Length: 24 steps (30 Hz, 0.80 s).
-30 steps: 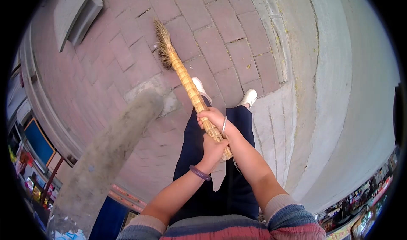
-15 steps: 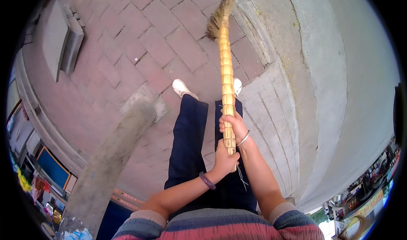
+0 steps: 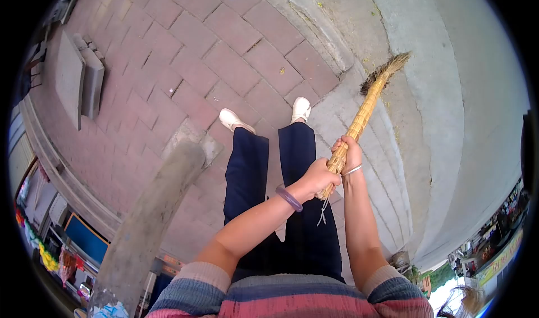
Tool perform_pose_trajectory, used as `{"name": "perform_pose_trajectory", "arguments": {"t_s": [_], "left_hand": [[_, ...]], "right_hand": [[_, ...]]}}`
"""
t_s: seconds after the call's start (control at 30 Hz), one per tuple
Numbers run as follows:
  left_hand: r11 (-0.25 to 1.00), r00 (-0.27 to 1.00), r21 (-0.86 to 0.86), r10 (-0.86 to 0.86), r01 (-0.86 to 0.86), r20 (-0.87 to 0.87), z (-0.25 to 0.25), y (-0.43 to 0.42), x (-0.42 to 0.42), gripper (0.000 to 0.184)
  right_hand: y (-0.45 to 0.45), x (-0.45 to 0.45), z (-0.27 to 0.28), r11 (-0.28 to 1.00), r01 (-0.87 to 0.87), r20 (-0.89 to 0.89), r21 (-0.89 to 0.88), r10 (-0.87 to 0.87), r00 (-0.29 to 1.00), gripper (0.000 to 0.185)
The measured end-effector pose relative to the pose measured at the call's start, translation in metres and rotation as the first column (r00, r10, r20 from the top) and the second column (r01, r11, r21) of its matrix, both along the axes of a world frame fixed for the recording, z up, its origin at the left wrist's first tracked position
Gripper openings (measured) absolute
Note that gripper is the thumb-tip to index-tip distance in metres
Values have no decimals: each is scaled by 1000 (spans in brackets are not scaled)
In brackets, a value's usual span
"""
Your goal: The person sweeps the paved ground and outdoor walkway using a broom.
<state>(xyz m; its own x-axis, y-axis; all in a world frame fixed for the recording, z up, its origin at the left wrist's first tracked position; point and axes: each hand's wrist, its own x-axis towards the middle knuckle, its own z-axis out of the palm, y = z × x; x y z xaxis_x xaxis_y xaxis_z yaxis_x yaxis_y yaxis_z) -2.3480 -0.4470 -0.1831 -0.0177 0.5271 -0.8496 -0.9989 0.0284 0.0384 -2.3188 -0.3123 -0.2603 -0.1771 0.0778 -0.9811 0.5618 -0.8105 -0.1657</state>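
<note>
A straw broom [image 3: 364, 114] slants up to the right, its dark frayed bristles over the grey pavement beyond the kerb. Near the bottom end of the handle my left hand [image 3: 320, 177] is wrapped round it, a purple bangle on the wrist. Just above it my right hand [image 3: 349, 151], with a silver bangle, also grips the handle. A loose string [image 3: 323, 211] hangs from the handle's end.
Two white shoes [image 3: 301, 109] stand on red paving bricks [image 3: 191, 57]. A thick concrete post [image 3: 154, 217] rises at the left, with a stone bench [image 3: 73, 82] farther off. The kerb [image 3: 323, 26] runs beyond the feet; stalls show at both lower edges.
The broom's bristles have swung from the bricks on the left across to the grey pavement on the right. Both hands have moved right with the handle, and the feet have shifted.
</note>
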Motion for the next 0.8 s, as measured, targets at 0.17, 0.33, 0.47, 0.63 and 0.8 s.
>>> {"name": "perform_pose_trajectory", "arguments": {"t_s": [0.17, 0.33, 0.47, 0.63, 0.8], "left_hand": [[847, 924, -523, -271, 95, -271, 29, 0, -17, 39], [917, 941, -370, 18, -150, -339, -44, -22, -58, 41], [849, 807, -490, -425, 199, -409, -47, 31, -36, 32], [976, 968, 19, -212, 217, -136, -24, 26, -87, 26], [957, 942, -289, -89, -9, -325, 21, -19, -38, 43]], "right_hand": [[-47, -61, -2, 934, -103, -221, -343, 27, 975, 32], [-77, -120, -59, 799, -194, -240, -569, 64, 969, 25], [-10, -72, -65, 870, 92, -103, -485, -161, 982, 18], [24, -62, -27, 957, 284, -142, 51, -275, 951, 12], [-42, -89, 13, 994, -24, -212, -111, 0, 977, 16]]}}
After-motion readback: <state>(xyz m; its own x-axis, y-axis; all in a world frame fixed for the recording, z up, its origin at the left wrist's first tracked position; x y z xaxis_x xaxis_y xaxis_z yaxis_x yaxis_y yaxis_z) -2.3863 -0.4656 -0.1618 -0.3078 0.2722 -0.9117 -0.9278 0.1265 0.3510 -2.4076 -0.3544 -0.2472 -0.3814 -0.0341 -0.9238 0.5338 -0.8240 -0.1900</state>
